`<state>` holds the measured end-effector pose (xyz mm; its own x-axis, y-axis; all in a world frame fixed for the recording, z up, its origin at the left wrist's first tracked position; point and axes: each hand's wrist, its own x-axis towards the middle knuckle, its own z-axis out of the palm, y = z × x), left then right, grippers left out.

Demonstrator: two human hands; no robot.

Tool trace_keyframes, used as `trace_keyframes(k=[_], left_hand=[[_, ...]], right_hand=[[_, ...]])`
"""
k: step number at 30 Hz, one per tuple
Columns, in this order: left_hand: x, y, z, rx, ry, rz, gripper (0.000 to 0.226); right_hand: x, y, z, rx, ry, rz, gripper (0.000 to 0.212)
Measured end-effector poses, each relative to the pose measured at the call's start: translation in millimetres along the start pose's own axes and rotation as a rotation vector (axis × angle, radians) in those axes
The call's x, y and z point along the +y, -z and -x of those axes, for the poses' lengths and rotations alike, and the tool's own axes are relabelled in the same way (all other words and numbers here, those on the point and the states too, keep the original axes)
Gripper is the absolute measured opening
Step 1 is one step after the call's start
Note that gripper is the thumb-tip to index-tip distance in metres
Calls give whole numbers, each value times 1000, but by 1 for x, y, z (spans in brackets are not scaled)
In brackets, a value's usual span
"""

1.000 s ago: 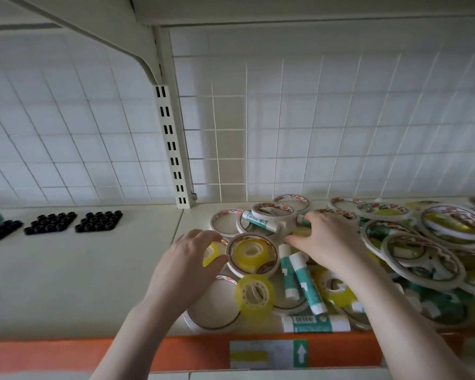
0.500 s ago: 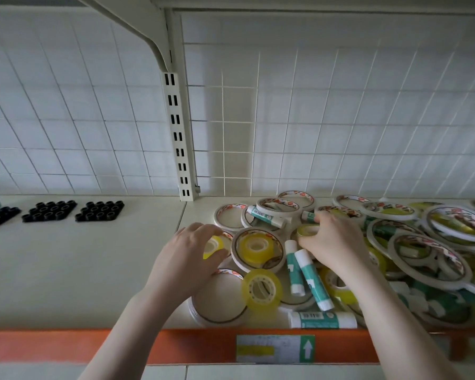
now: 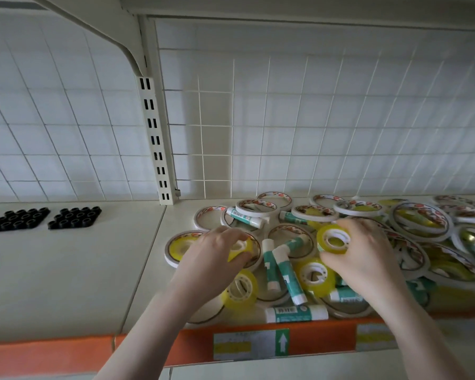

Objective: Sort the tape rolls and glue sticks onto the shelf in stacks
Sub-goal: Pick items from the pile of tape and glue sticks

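A jumbled pile of thin white tape rings, small yellow tape rolls and teal-and-white glue sticks covers the right half of the cream shelf. My right hand grips a yellow tape roll, lifted a little above the pile. My left hand is closed around another small yellow roll over a wide white ring. One more yellow roll leans just below my left wrist. A glue stick lies along the shelf's front edge.
Two black honeycomb holders sit at the back left of the shelf. A slotted upright post and a wire grid back panel stand behind. An orange price strip with labels runs along the front edge.
My right hand has closed on a yellow roll and raised it from the pile. My left hand has shifted right onto a small yellow roll. The camera has moved closer.
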<state>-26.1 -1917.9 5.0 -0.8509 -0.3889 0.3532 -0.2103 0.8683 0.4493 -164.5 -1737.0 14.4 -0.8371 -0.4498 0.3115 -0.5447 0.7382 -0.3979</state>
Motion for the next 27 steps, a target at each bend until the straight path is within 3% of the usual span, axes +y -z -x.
trace_keyframes(k=[8, 16, 27], left_hand=[[35, -26, -14, -14, -71, -71, 35], [59, -31, -17, -60, 8, -166, 33], [68, -29, -11, -52, 65, -20, 23]], right_hand=[[21, 17, 14, 97, 3, -15, 64], [41, 17, 22, 143, 31, -56, 56], [47, 17, 23, 135, 69, -110, 62]])
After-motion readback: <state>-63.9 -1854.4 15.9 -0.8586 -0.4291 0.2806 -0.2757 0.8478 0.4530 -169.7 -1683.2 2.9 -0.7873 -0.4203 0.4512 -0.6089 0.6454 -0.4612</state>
